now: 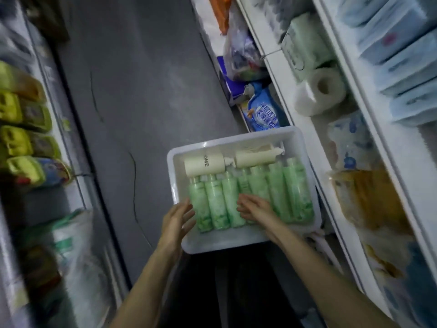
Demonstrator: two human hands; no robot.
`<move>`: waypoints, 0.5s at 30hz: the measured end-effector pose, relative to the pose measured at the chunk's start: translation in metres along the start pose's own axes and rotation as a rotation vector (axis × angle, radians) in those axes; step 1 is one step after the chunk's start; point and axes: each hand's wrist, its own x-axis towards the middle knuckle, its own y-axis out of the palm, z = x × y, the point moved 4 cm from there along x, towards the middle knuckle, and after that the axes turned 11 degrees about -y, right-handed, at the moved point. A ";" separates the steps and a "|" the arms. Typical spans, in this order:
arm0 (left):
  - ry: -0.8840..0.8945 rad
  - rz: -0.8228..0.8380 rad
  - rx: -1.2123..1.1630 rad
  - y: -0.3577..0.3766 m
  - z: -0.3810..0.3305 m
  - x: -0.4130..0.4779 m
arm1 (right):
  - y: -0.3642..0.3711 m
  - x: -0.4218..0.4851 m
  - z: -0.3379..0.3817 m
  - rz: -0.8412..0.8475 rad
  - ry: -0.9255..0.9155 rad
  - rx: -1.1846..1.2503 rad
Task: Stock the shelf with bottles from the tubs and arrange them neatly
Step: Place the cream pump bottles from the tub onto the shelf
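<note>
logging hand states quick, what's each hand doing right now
left hand: open, fingers straight at the left rim of the tub, holding nothing
right hand: open, fingers flat on the green bottles

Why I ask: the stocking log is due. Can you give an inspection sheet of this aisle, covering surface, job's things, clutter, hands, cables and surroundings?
Surface: grey floor, with thin dark lines that may be cracks; the view is blurred.
Job's things: white tub holding a row of green bottles lying side by side, with two cream bottles lying across above them.
Clutter: blue pouch and plastic bag low beside the right shelving.
Hands: left hand open at the tub's left wall; right hand open, flat on the green bottles.
Cables: nothing seen.
Surroundings: paper rolls on the right shelving; yellow-green packs on the left.
</note>
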 end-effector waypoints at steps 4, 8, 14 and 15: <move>0.120 -0.075 -0.002 0.004 0.006 0.041 | 0.027 0.046 -0.021 0.024 -0.027 0.052; 0.269 -0.127 0.051 0.019 0.001 0.091 | 0.034 0.089 -0.034 -0.061 -0.148 0.096; 0.380 -0.109 0.027 0.034 0.001 0.139 | 0.041 0.118 -0.043 -0.144 -0.259 0.152; 0.390 -0.107 0.022 0.034 0.000 0.144 | 0.044 0.121 -0.042 -0.143 -0.270 0.161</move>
